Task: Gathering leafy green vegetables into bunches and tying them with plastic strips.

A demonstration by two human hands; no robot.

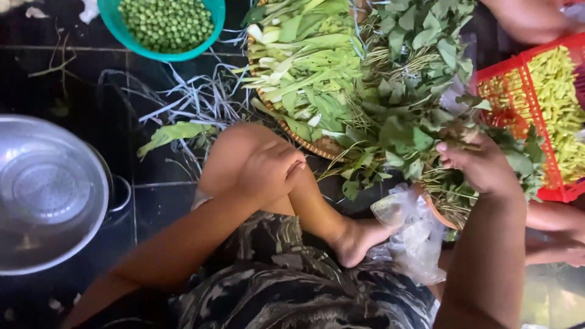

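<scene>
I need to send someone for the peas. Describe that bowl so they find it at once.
Start at the big round woven tray heaped with green leaves and stalks on the dark tiled floor. Just left of its top edge sits a round teal plastic bowl. It alone holds small round green peas; the steel colander nearby is bare metal.

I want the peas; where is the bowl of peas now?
The teal bowl of peas sits on the dark floor at the top left, beside the woven tray of greens.
</scene>
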